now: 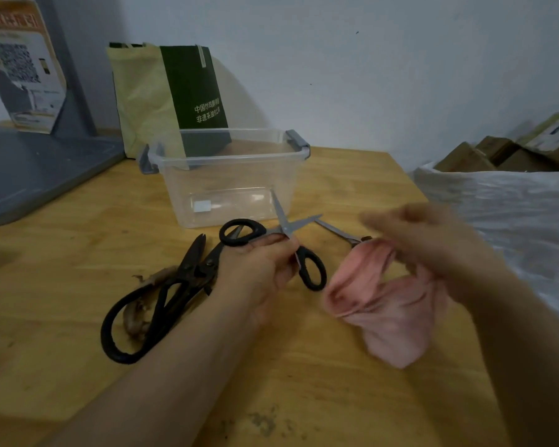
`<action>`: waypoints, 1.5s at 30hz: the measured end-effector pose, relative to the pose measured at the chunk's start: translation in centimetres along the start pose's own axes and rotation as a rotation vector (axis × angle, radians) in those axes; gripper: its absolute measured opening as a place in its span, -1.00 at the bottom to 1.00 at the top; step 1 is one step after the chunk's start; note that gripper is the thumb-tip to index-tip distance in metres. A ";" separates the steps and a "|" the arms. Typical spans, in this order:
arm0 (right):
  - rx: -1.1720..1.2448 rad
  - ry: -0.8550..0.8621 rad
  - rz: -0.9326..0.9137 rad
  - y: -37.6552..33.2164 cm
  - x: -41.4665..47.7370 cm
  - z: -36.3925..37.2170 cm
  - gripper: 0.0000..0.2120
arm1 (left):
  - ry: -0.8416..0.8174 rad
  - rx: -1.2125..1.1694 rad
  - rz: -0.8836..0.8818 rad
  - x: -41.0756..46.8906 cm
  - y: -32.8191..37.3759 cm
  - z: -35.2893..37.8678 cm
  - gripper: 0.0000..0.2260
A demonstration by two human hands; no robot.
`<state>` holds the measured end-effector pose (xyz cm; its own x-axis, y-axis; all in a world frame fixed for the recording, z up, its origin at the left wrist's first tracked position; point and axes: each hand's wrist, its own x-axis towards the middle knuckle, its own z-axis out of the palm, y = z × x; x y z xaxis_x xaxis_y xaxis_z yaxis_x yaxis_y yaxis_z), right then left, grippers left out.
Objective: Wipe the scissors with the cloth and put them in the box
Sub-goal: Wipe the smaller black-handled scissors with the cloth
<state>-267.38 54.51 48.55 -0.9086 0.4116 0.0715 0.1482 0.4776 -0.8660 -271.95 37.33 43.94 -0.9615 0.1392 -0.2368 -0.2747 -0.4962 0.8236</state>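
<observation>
My left hand [265,266] grips black-handled scissors [312,272] near the pivot, blades spread apart and pointing up toward the clear plastic box [226,185]. Blurred by motion, my right hand [433,243] holds a pink cloth [388,314] that hangs down to the wooden table, just right of the scissors. Behind the cloth lies a slim metal pair of scissors [339,233], partly hidden. A large dark old pair of shears [162,301] lies on the table to the left of my left hand.
The box stands open at the table's middle back, with a small white label inside. A green and yellow paper bag [168,98] stands behind it. A grey lid [39,175] lies at the left. White fabric [504,201] and cardboard boxes [530,150] sit at the right.
</observation>
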 end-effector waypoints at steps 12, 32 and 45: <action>0.144 0.058 -0.378 0.9 0.1 3.1 -0.86 | -0.186 0.247 -0.006 -0.5 -1.5 0.0 -0.83; -0.418 0.034 -0.671 2.7 0.7 8.4 -0.91 | -0.062 0.266 -0.007 -0.8 -2.3 0.2 -0.86; 0.367 0.108 -0.228 3.0 1.3 5.4 -0.88 | -0.065 0.265 0.005 -0.7 -2.6 0.3 -0.89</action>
<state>-270.22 52.25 43.40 -0.8532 0.4154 0.3155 -0.2177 0.2661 -0.9390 -270.51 38.75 42.10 -0.9587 0.1962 -0.2058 -0.2528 -0.2569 0.9328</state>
